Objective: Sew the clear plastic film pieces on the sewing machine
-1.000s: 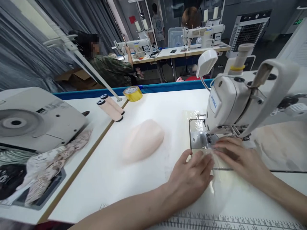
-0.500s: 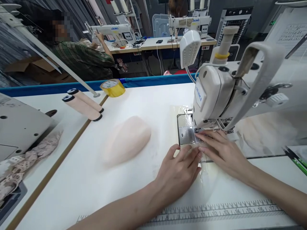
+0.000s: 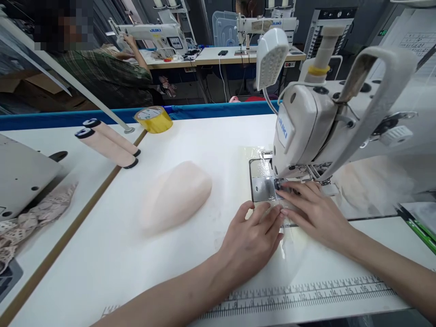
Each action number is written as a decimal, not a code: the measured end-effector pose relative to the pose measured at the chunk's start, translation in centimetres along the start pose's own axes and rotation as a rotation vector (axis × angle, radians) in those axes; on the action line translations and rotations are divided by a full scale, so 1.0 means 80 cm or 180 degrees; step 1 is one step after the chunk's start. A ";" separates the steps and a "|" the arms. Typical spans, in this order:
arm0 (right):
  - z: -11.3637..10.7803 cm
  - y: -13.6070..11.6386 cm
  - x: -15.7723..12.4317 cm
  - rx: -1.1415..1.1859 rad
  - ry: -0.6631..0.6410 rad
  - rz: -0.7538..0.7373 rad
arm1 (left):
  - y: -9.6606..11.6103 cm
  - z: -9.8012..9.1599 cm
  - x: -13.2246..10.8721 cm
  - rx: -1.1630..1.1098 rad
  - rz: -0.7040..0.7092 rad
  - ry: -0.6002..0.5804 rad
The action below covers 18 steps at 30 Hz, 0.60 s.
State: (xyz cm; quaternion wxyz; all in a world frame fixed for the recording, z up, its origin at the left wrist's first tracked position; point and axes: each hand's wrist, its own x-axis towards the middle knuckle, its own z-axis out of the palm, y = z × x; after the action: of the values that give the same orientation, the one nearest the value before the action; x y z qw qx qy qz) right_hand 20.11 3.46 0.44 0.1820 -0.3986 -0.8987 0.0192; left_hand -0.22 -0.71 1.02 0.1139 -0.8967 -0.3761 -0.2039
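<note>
One left hand [image 3: 251,238], fingers spread; one right hand [image 3: 322,215], fingers narrow; both scarcely moved within the second, so work seemingly stays at the needle plate [image 3: 261,189] of the sewing machine [image 3: 301,127]; grip, cannot tell; pale cup [image 3: 182,195] lies leftward, on bench [image 3: 109,259].

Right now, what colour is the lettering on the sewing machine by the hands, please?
The lettering on the sewing machine is blue, clearest in the head view.
</note>
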 end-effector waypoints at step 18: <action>-0.014 0.018 0.000 -0.0140 0.0230 0.0133 | -0.003 0.003 0.001 -0.0131 -0.0052 0.0019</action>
State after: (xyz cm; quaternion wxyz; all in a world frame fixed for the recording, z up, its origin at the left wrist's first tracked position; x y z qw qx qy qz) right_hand 21.54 4.30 1.25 0.2050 -0.4217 -0.8832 -0.0112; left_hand -0.30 -0.45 0.86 0.0948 -0.8951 -0.3789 -0.2152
